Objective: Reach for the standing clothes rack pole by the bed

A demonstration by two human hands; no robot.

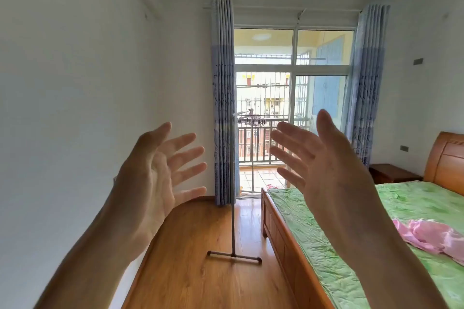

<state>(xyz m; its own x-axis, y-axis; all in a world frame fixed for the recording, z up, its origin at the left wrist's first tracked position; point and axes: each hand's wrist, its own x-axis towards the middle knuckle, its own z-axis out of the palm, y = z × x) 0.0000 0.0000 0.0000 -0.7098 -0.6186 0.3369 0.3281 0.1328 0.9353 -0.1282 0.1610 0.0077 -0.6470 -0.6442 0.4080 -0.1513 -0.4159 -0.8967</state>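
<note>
- Above the wooden floor [190, 246], between the white wall [62, 83] and the bed [313, 233], both hands are raised with palms facing each other and a gap between them.
- The left hand [153, 173] has its fingers straight and spread apart, and it holds nothing; the right hand [324, 165] is likewise spread and touches nothing.
- Seen through that gap, a thin grey metal stand [233, 183] rises upright from a T-shaped foot on the floor, just beside the bed's footboard corner, well beyond the hands.
- The stand's top carries a cluster of hangers [251, 119], seen against the balcony door [291, 108].
- Open floor runs from the near edge along the wall to the door; the bed fills the right side.
- A green sheet covers the bed, and a crumpled pink cloth [431, 236] lies on it near the right edge.
- Blue curtains [223, 98] hang drawn back on both sides of the door.
- A wooden nightstand [391, 173] stands beside the headboard.
</note>
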